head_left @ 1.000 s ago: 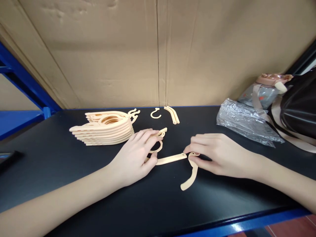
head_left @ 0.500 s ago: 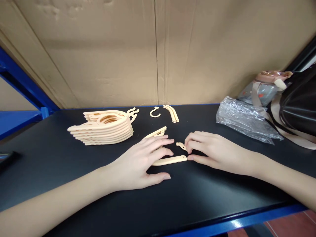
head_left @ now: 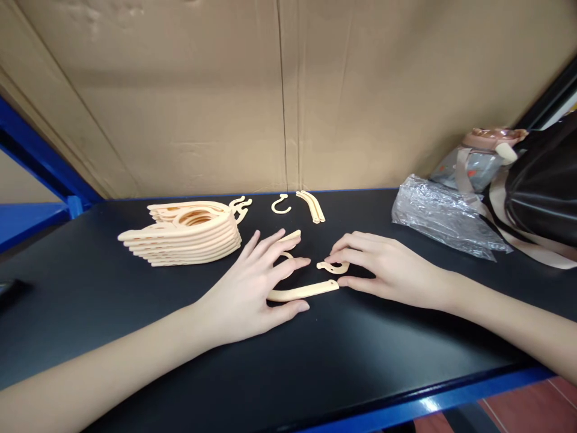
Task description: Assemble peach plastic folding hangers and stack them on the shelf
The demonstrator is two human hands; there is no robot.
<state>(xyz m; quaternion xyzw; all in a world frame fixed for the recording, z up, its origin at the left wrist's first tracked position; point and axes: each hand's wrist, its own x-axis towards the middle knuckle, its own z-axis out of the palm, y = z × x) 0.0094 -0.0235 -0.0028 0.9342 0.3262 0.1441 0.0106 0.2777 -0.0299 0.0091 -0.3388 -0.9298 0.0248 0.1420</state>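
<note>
My left hand (head_left: 256, 282) lies with its fingers spread over cream plastic clothes hanger parts and grips nothing. Between its thumb and forefinger a curved hanger arm (head_left: 304, 291) points right. Another hanger arm (head_left: 291, 235) shows partly under its fingers, beside a round part that they mostly cover. My right hand (head_left: 381, 264) is open around a small hanger hook (head_left: 336, 268) on the table. Its fingertips are at the hook's upper edge, with the thumb apart near the hanger arm's end. Whether the fingertips touch the hook is hard to see.
A stack of cream hangers (head_left: 193, 237) stands at the left. Near the cardboard wall (head_left: 202, 102) lie a loose hook (head_left: 281, 205) and two hanger arms (head_left: 311, 207). Clear plastic wrap (head_left: 442, 219), a strapped bottle (head_left: 478, 159) and a dark bag (head_left: 545, 186) are at the right.
My left fingers have spread wider and moved slightly left. The fingers of my right hand have opened, so more of the small hook shows. The view has shifted a little.
</note>
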